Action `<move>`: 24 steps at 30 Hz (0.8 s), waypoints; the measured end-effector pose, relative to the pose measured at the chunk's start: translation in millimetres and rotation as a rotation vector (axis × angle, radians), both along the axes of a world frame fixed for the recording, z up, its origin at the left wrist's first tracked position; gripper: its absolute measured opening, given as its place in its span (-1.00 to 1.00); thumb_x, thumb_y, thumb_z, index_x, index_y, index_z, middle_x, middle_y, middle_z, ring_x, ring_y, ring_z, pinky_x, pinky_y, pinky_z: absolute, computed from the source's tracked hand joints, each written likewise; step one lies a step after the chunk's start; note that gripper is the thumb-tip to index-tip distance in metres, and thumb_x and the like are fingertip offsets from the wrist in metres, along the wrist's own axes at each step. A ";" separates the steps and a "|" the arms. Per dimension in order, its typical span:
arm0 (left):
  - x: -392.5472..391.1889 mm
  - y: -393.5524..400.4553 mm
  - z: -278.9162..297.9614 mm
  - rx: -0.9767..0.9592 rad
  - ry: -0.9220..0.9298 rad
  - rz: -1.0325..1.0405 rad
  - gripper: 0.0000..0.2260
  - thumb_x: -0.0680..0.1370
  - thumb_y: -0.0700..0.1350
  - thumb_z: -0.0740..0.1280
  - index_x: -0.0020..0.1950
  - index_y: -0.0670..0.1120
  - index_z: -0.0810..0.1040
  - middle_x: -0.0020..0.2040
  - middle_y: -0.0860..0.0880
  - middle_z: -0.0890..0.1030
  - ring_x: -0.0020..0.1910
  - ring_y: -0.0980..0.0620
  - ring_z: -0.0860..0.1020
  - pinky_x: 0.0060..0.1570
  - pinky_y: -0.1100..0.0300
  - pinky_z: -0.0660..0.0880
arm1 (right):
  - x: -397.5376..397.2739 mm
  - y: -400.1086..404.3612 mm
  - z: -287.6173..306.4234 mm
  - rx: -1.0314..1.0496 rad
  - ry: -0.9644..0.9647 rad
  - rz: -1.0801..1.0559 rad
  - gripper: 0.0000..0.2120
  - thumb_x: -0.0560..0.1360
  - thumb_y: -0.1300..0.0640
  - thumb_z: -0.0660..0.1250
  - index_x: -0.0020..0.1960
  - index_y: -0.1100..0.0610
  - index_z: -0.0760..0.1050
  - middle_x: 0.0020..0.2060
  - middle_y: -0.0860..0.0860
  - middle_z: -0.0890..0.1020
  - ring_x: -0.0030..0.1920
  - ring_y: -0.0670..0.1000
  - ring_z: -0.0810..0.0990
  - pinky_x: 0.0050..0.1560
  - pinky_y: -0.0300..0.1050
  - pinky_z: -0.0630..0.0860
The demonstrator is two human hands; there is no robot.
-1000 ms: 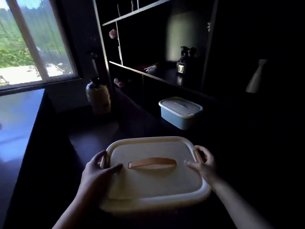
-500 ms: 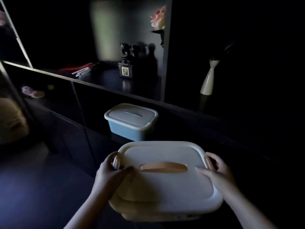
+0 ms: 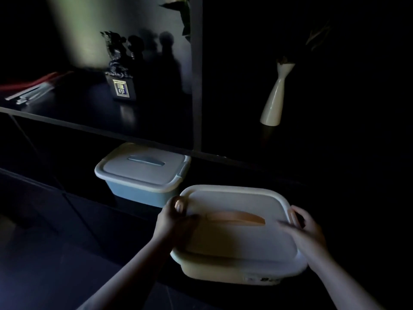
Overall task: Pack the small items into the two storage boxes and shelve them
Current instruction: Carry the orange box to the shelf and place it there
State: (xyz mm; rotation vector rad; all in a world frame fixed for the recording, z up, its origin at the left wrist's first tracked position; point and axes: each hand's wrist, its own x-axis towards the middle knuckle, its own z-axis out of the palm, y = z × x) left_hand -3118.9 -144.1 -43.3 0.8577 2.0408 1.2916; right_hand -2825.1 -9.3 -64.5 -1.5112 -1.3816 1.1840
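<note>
Now | left hand, right hand clamped on cream box | beside blue box

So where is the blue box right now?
In the head view, the blue box sits lidded in the lower shelf compartment, left of and behind the cream box.

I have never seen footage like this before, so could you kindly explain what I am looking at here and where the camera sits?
No machine here: a person wears a wide-angle camera on the head, looking forward and down at their own bare hands. The left hand and right hand grip the two sides of a lidded cream storage box with an orange handle, in front of a dark shelf unit. A lidded blue box already sits in the lower compartment. On the shelf above stand a dark figurine and a white vase. The room is very dim.
</note>
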 end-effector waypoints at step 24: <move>-24.5 16.5 -49.6 0.224 0.899 -0.518 -0.58 0.52 0.20 0.19 0.27 0.02 0.53 0.31 0.09 0.48 0.32 0.00 0.40 0.34 0.08 0.24 | -69.4 -57.8 -21.0 0.795 -0.760 0.336 -0.69 0.49 -0.13 0.23 0.14 -0.05 0.59 0.20 -0.12 0.56 0.17 -0.02 0.56 0.13 -0.09 0.42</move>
